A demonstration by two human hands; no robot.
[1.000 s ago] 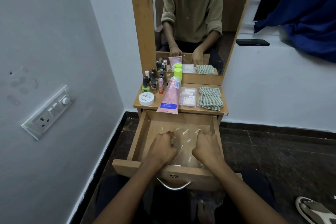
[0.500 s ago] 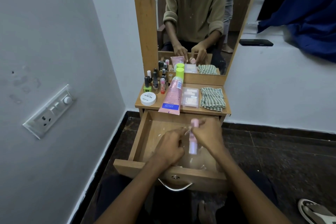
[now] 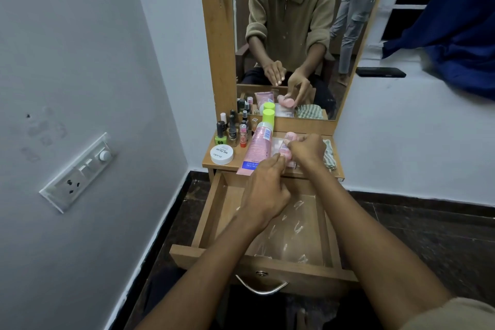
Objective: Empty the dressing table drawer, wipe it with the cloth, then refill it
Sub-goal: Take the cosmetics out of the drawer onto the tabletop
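cluttered dressing table top (image 3: 207, 161) (cosmetics, cloth (image 3: 329, 154))

Tube (image 3: 257, 149) on tabletop (image 3: 207, 161), jar (image 3: 221, 154) left, cloth (image 3: 329, 158) right, drawer (image 3: 211, 211) below.

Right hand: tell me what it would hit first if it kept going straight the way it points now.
The right hand, holding a small pink bottle, points away toward the mirror. Straight on, it would likely meet the wooden ledge below the mirror glass first; depth is hard to judge from this one view.
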